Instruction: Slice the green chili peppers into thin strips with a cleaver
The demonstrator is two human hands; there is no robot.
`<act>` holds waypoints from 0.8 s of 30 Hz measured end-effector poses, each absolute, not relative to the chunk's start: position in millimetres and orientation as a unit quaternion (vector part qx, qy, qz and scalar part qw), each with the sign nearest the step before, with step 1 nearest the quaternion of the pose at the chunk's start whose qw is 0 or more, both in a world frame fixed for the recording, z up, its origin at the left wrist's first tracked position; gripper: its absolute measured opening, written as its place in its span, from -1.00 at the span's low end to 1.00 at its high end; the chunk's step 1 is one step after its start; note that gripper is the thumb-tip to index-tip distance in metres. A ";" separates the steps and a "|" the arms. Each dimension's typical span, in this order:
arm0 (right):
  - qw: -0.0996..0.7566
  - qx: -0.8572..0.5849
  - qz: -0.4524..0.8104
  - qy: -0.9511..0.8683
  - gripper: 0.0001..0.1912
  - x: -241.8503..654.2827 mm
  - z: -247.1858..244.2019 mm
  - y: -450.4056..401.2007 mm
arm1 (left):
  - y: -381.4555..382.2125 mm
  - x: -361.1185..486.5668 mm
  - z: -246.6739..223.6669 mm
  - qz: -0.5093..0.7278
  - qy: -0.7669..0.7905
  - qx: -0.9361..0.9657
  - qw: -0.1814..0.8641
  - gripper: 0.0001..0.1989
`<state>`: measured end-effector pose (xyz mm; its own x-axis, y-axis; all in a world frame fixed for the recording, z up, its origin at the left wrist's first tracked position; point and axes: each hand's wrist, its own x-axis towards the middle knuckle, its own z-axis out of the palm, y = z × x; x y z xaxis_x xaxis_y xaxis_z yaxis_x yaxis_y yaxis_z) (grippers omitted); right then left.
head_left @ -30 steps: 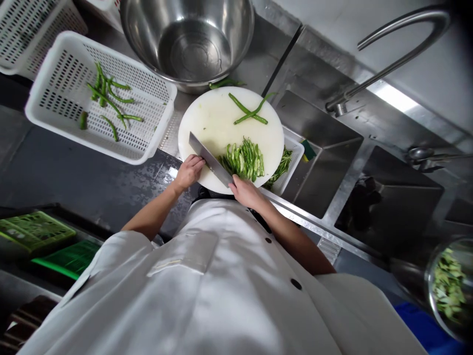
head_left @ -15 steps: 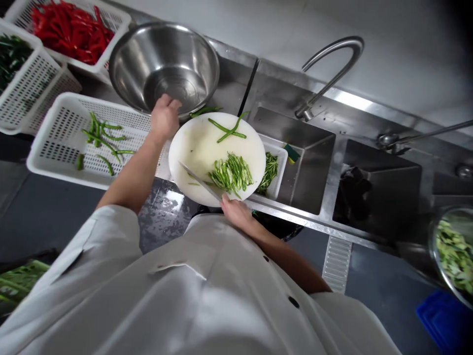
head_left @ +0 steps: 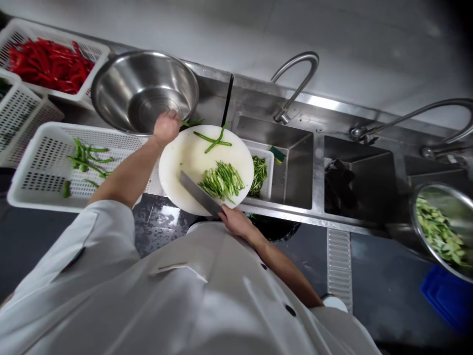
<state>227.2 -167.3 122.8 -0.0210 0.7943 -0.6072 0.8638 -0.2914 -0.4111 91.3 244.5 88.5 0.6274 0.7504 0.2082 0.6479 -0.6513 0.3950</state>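
Observation:
My right hand (head_left: pixel 234 220) is closed round the handle of a cleaver (head_left: pixel 197 191). The broad blade slants up and left over the near-left part of a round white cutting board (head_left: pixel 177 153). Just right of the blade lies a heap of sliced green peppers (head_left: pixel 223 180). Two whole green peppers (head_left: pixel 212 141) cross each other toward the board's far side. By the board's upper-left edge, my left hand (head_left: pixel 167 127) is at the steel bowl's near rim, its blurred fingers close to the end of another green pepper (head_left: pixel 192 122); whether they grip it is unclear.
A large steel bowl (head_left: pixel 118 84) stands behind a white basket (head_left: pixel 27 195) with several green peppers. Red peppers (head_left: pixel 48 66) fill another basket at far left. Right of the board are a basket of sliced peppers (head_left: pixel 258 175), sinks (head_left: pixel 299 182) and a curved faucet (head_left: pixel 314 61).
My left hand has moved right along the bowl's rim toward the green pepper beside the board. The cleaver's blade has turned to show more of its flat side. The whole view has shifted.

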 end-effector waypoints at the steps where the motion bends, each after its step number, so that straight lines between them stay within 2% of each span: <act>1: 0.034 0.710 -0.391 0.584 -0.66 231.2 119.9 -166.8 | 241.3 84.0 94.8 0.208 0.407 0.878 0.139 -0.65; 5: 0.022 0.742 -0.381 0.551 -0.69 254.9 116.1 -171.5 | 199.0 24.6 115.0 0.367 0.478 0.786 0.136 -0.67; 9: 0.033 0.750 -0.376 0.544 -0.70 274.7 117.5 -176.9 | 115.7 -43.0 102.0 0.491 0.568 0.621 0.224 -0.69; 14: 0.084 0.741 -0.360 0.560 -0.69 282.0 121.9 -182.7 | 4.2 -63.8 47.6 0.445 0.672 0.455 0.380 -0.75; 19: 0.163 0.714 -0.322 0.600 -0.58 271.9 141.0 -181.4 | -63.6 -55.5 14.7 0.406 0.742 0.365 0.388 -0.78; 24: 0.176 0.684 -0.288 0.647 -0.62 245.1 152.0 -138.5 | -83.1 -63.2 7.4 0.388 0.748 0.381 0.380 -0.75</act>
